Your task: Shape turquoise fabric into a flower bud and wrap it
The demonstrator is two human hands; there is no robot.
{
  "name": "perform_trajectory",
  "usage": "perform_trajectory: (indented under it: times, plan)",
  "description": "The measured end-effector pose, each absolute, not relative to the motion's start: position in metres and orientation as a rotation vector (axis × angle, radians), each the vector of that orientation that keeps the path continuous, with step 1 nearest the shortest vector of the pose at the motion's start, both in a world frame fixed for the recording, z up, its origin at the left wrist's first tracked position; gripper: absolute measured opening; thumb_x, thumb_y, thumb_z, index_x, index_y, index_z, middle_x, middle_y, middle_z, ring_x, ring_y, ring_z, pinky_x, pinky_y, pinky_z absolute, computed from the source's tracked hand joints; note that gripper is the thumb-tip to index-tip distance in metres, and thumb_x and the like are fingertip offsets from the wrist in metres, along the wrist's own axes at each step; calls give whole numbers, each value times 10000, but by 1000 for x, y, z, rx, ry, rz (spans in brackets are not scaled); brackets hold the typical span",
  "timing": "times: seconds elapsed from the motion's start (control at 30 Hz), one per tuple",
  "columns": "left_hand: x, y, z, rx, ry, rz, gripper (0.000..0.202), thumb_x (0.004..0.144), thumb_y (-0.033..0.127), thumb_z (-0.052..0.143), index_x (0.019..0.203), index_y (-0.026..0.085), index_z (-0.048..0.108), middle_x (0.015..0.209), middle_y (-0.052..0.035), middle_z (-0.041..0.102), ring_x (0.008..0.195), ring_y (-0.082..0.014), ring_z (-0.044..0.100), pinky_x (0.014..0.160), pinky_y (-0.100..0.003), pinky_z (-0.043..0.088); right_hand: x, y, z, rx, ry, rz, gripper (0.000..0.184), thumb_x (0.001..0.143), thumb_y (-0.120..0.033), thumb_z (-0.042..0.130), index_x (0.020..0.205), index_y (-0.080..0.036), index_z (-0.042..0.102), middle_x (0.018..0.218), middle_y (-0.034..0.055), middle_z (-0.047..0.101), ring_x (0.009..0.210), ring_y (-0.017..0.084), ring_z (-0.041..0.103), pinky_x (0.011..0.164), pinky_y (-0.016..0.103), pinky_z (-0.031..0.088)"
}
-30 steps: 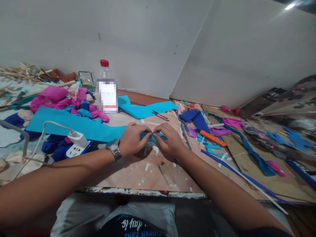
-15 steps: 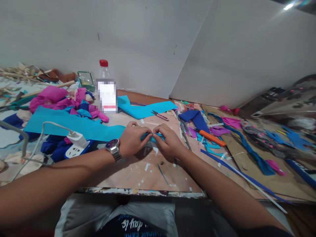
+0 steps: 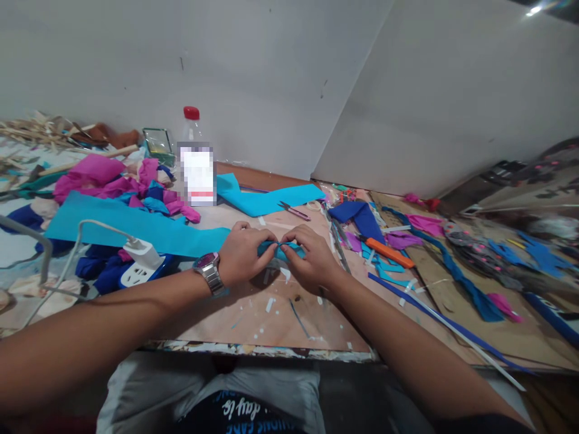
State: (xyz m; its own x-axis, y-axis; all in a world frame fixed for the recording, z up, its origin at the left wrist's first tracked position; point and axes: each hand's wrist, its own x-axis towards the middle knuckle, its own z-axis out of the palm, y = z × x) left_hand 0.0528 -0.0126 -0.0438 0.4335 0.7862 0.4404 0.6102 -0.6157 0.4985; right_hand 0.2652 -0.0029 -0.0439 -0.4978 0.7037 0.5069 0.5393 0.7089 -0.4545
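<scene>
Both my hands meet over the middle of the table, fingertips almost touching. My left hand [image 3: 244, 254], with a metal watch [image 3: 208, 268] on its wrist, pinches the edge of a turquoise fabric strip [image 3: 181, 236]. The strip runs leftward from the fingers across the table. My right hand [image 3: 307, 256] pinches the same fabric just to the right, where a short folded bit shows between the hands. Beyond them lie another turquoise strip [image 3: 262, 204] and small pink thread snips [image 3: 294, 210]. The exact fold under my fingertips is hidden.
Left are a white power strip [image 3: 136, 276] with a plug and cable, and a heap of magenta fabric [image 3: 93, 175]. A red-capped bottle [image 3: 191, 113] stands behind. To the right lie an orange utility knife [image 3: 389, 253], blue scraps and cardboard [image 3: 420, 280].
My hands stay in nearly the same place on the turquoise strip. My right fingers have shifted slightly, and the fingertips are closer together at the fabric's edge.
</scene>
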Motion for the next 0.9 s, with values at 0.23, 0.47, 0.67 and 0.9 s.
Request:
perform_trajectory:
  times: [0.23,0.47,0.67,0.9]
  plan:
    - [54,-13,-42,2338,1190,992,215,972,344,541,937,212,707,950,-22,795,834,-212,677,883,-426,383,265,-5,-40,-899,-2236,248,24,945,-249,614,949,-238,635,928,61,692,921,239,621,845,414,476]
    - [53,-11,-47,2434,1128,947,226,1009,359,530,980,220,706,954,-17,794,839,-200,661,900,-418,361,264,-4,-40,-896,-2258,271,47,946,-227,564,912,-228,597,891,58,659,879,226,594,802,388,464]
    - [52,-9,-49,2404,1138,972,253,1013,393,535,989,236,733,968,-20,800,841,-196,674,917,-413,376,265,-3,-43,-983,-2205,343,38,931,-243,591,898,-226,599,886,49,652,867,216,602,789,370,466]
    - [52,-11,-46,2366,1147,962,253,1007,380,544,961,240,750,978,-18,804,821,-203,666,911,-420,410,267,-2,-40,-952,-2209,343,70,947,-268,591,902,-225,621,887,53,671,867,217,612,793,374,466]
